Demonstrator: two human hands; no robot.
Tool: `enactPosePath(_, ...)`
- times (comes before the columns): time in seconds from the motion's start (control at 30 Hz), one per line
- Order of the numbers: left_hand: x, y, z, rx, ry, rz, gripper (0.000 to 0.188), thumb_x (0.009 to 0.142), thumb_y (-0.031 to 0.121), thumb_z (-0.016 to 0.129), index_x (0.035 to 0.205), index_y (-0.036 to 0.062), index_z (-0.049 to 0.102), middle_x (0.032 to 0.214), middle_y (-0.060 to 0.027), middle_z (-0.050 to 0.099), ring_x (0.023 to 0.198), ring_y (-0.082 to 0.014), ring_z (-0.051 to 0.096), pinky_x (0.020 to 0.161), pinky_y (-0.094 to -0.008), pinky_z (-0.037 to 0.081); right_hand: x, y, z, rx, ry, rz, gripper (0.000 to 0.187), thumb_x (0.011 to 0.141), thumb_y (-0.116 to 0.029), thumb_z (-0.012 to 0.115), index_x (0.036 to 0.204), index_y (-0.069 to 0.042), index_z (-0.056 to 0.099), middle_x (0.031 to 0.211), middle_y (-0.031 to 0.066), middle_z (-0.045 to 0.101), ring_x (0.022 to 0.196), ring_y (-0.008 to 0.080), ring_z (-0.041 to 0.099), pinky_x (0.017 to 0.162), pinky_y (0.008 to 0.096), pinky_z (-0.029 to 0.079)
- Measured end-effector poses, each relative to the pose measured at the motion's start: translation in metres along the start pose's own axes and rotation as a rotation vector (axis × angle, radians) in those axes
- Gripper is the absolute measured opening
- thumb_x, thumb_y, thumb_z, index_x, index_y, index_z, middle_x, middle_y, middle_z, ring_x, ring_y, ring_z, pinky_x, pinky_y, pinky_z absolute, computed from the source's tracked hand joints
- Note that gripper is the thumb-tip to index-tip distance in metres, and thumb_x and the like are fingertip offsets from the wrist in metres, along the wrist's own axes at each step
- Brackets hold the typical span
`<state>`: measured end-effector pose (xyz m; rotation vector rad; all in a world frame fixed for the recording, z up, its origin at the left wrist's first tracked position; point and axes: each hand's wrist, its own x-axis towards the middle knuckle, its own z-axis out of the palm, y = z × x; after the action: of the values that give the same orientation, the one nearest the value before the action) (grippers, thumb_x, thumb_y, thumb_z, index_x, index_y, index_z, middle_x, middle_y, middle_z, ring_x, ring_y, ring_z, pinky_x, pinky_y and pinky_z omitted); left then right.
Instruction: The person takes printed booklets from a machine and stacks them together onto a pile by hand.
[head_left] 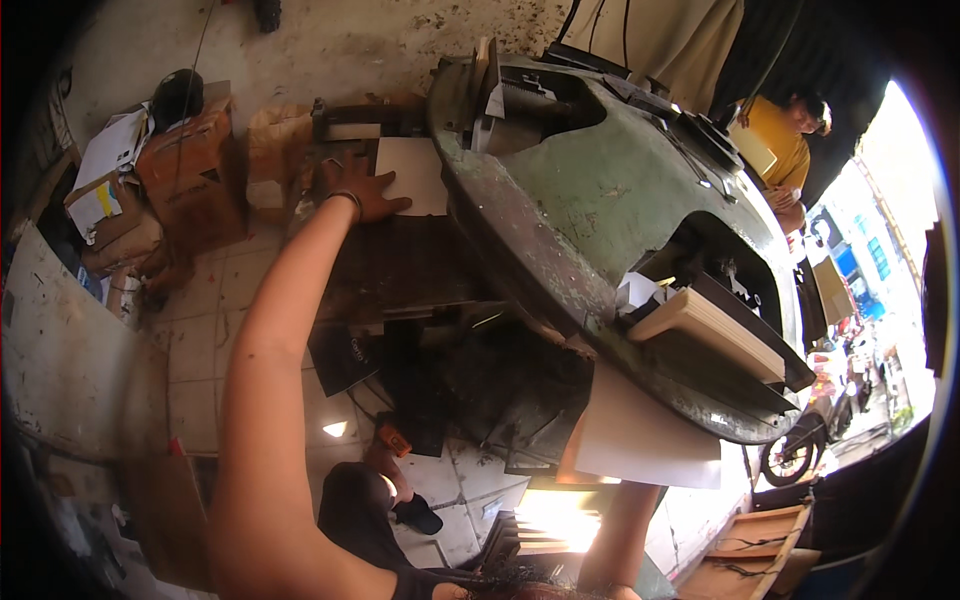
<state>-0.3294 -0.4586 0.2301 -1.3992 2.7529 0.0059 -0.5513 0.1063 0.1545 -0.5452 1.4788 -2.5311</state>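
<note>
At the far left of a large green metal machine (630, 180), my left hand (362, 188) reaches out with its fingers spread. Its fingertips touch or lie just over the edge of a white sheet (415, 170) on a dark bench (400, 265). A dark band circles that wrist. My right forearm (620, 530) comes up from the lower edge and ends beneath large pale sheets (650, 430) at the machine's near rim. Those sheets hide the right hand, so its grip does not show. A thick paper block (710, 330) sits tilted in the machine's right opening.
Cardboard boxes (195, 175) and paper stand along the left wall. Across the machine, a person in a yellow shirt (785, 140) is beside a pale panel. Below are a dark bundle (490, 390), an orange device (395, 440) and, at lower right, a wooden frame (750, 555).
</note>
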Motion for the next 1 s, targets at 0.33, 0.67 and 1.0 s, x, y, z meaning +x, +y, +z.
enactPosePath(0.33, -0.037, -0.018, -0.007, -0.041, 0.14, -0.024, 0.088, 0.089, 0.083, 0.044, 0.159, 0.0304, 0.042, 0.171, -0.0155, 0.022, 0.16, -0.0406, 0.006, 0.119, -0.0745, -0.002, 0.02, -0.002, 0.001, 0.149, -0.021, 0.003, 0.034, 0.1, -0.014, 0.05, 0.13, 0.0, 0.058, 0.11, 0.013, 0.066, 0.098, 0.024, 0.066, 0.077, 0.03, 0.056)
enactPosePath(0.67, -0.303, -0.042, 0.074, -0.769, 0.825, 0.295, 0.047, 0.09, 0.017, 0.073, 0.135, 0.0058, 0.062, 0.147, -0.0156, 0.056, 0.146, -0.0386, 0.041, 0.121, -0.049, 0.032, 0.011, -0.015, -0.032, 0.322, -0.018, 0.045, 0.036, 0.101, -0.016, 0.044, 0.129, 0.001, 0.059, 0.108, 0.0123, 0.065, 0.096, 0.0228, 0.065, 0.076, 0.0278, 0.055)
enactPosePath(1.0, -0.541, 0.001, 0.258, -0.692, 0.067, 0.326, 0.041, 0.087, 0.027, 0.077, 0.126, 0.0125, 0.071, 0.152, -0.0189, 0.049, 0.146, -0.0483, 0.036, 0.121, -0.0553, 0.03, -0.073, 0.017, -0.114, 0.003, 0.503, 0.491, 0.044, 0.098, -0.004, 0.066, 0.139, -0.005, 0.051, 0.101, 0.0165, 0.067, 0.083, 0.0282, 0.071, 0.069, 0.0451, 0.063)
